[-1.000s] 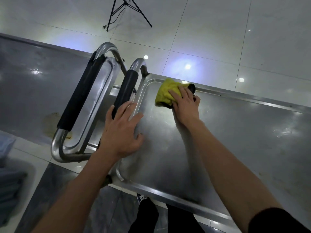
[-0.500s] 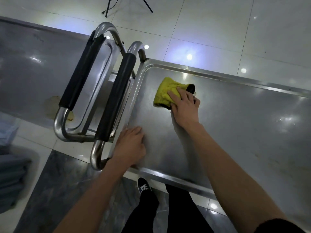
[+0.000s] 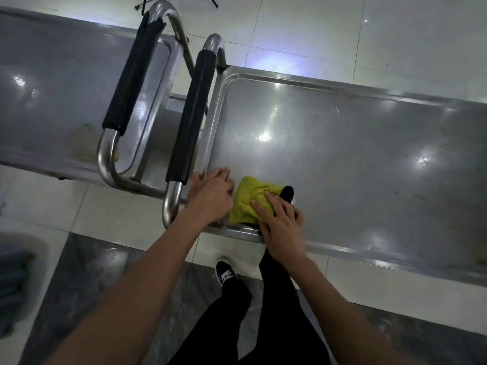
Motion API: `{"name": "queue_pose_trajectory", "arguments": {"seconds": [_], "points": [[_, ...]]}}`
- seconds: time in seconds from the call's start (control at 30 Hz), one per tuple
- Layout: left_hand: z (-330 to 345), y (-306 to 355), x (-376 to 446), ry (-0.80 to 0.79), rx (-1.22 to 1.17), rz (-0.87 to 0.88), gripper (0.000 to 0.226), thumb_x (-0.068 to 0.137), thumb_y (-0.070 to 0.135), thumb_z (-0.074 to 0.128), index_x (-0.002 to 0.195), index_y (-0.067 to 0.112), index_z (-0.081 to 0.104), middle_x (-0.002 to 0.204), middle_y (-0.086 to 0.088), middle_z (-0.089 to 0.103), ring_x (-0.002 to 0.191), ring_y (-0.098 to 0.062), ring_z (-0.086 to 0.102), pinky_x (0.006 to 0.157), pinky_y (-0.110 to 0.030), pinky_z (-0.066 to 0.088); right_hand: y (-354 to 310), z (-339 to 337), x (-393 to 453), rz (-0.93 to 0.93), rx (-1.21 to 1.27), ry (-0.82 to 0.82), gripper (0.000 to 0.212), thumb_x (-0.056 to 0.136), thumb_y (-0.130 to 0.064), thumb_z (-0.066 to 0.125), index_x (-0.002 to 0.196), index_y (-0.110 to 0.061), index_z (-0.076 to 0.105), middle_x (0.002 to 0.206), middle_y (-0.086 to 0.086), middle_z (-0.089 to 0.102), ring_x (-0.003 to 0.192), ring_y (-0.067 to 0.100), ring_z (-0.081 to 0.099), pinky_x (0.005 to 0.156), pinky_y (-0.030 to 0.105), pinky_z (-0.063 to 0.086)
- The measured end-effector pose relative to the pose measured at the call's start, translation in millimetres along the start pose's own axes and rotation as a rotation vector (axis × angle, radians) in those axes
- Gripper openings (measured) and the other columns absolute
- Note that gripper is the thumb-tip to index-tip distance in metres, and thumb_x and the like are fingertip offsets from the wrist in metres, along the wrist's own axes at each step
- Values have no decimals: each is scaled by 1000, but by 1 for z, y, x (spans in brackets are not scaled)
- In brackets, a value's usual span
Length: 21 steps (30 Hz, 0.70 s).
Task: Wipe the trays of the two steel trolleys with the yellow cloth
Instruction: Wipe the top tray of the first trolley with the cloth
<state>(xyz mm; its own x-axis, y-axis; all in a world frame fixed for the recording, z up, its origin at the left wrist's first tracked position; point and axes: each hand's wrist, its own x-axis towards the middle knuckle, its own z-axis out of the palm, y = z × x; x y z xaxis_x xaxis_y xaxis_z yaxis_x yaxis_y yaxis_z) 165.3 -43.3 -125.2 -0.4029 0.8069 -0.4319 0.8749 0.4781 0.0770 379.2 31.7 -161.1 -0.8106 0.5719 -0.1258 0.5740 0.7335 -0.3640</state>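
Note:
Two steel trolleys stand end to end, their black-padded handles side by side. The right trolley's tray fills the middle and right of the view; the left trolley's tray lies at the left. A bunched yellow cloth with a black edge lies in the near left corner of the right tray. My right hand presses down on the cloth with its fingers spread over it. My left hand rests flat on the tray's near left corner, just left of the cloth.
The right trolley's padded handle and the left trolley's handle rise between the trays. My legs and a dark shoe stand close to the tray's near rim. White and grey floor tiles surround the trolleys. Tripod feet show at the top edge.
My right hand has dragged the cloth from the tray's far left part to its near left corner. My left hand came off the handle area onto the tray's near corner.

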Motion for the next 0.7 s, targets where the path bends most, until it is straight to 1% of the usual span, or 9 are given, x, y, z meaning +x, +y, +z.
{"name": "queue_pose_trajectory", "arguments": {"seconds": [0.07, 0.17, 0.23, 0.3, 0.37, 0.47, 0.57, 0.63, 0.7], "points": [[-1, 1, 0, -1, 11, -5, 57, 75, 34, 32, 122, 28, 64, 156, 3, 39, 143, -15, 30, 102, -54, 28, -4, 5, -13, 5, 17, 20, 44, 93, -36, 52, 136, -46, 51, 153, -4, 41, 136, 21, 38, 101, 44, 32], [-2, 7, -1, -1, 25, -24, 60, 77, 35, 29, 125, 27, 63, 158, 3, 37, 143, -15, 28, 103, -53, 27, -7, 9, -21, 5, 32, 57, 42, 94, -35, 52, 135, -44, 52, 153, -4, 41, 139, 20, 36, 103, 44, 30], [-4, 11, -1, -16, 36, -35, 62, 78, 35, 28, 130, 25, 61, 159, 2, 34, 144, -16, 26, 105, -55, 28, -5, 10, -18, -6, 38, 85, 42, 93, -32, 53, 134, -43, 54, 153, -4, 42, 140, 20, 37, 102, 44, 30], [-5, 12, 0, -46, 67, -47, 62, 81, 34, 30, 136, 24, 56, 162, 2, 29, 146, -16, 24, 106, -57, 28, -3, 10, -14, -14, 33, 95, 45, 91, -28, 56, 133, -43, 54, 153, -4, 42, 141, 20, 36, 100, 46, 32], [-5, 14, 2, -61, 83, -64, 59, 82, 34, 35, 136, 21, 56, 161, 0, 30, 145, -18, 25, 106, -59, 28, 1, 7, -5, -8, 37, 115, 49, 88, -25, 58, 133, -43, 54, 153, -5, 42, 141, 19, 36, 98, 46, 33], [-7, 22, 6, -49, 104, -89, 50, 80, 32, 41, 122, 16, 64, 148, -5, 42, 135, -22, 36, 102, -56, 31, 13, -6, 20, 25, 37, 121, 49, 86, -25, 57, 132, -44, 56, 152, -5, 43, 141, 17, 37, 98, 45, 32], [-10, 26, 15, -6, 123, -100, 45, 78, 30, 41, 109, 13, 69, 130, -6, 53, 121, -23, 46, 96, -51, 30, 29, -23, 58, 58, 48, 95, 48, 89, -27, 52, 134, -45, 54, 153, -4, 42, 142, 17, 34, 100, 44, 29], [-14, 26, 21, 12, 130, -99, 50, 74, 31, 35, 103, 12, 72, 119, -6, 56, 114, -24, 48, 91, -48, 28, 39, -35, 88, 76, 48, 77, 46, 92, -29, 49, 136, -44, 53, 155, -4, 39, 143, 17, 32, 102, 45, 26], [-20, 26, 30, 15, 120, -96, 64, 69, 33, 21, 99, 11, 73, 112, -7, 58, 110, -26, 50, 91, -48, 28, 51, -47, 123, 100, 47, 66, 45, 95, -29, 48, 138, -45, 51, 156, -4, 37, 144, 17, 30, 104, 44, 23]]}}
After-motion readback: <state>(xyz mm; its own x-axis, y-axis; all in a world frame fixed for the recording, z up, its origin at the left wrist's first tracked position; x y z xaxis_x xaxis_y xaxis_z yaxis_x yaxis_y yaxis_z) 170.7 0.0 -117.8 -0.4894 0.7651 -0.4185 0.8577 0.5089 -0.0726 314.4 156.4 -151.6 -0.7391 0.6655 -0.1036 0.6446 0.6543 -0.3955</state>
